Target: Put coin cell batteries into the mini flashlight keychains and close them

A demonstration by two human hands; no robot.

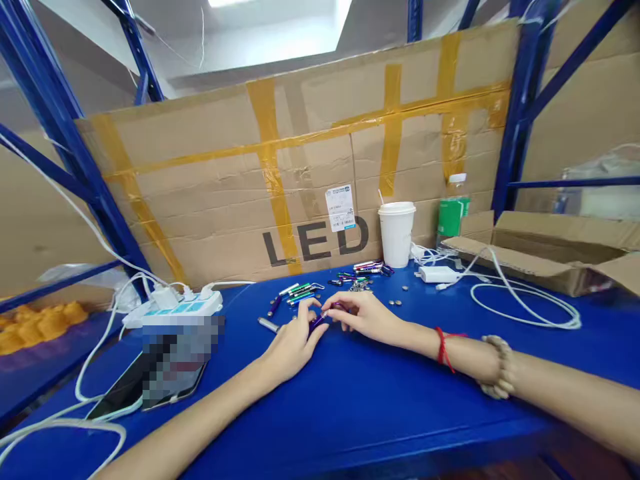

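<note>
A slim purple metal tube (317, 323), like a mini flashlight body, is in the closed fingers of my left hand (291, 345). Close against its upper end, my right hand (369, 315) pinches a small dark purple-red piece (339, 306); my fingers partly cover it. Whether the two parts touch cannot be made out. Just beyond my left hand lie several coloured tubes (301, 291) and a silver one (269, 325). Behind my right hand is a pile of small metal clips (361, 285). Small round silver discs (395, 303), like button cells, lie to its right.
More coloured tubes (369, 267) lie near a white lidded cup (397, 233). A green-labelled bottle (454, 210), a white charger (438, 275) with looped cable and an open carton (555, 263) stand right. At left are a power strip (200, 305) and phones (135, 377). Cardboard (210, 220) closes the back.
</note>
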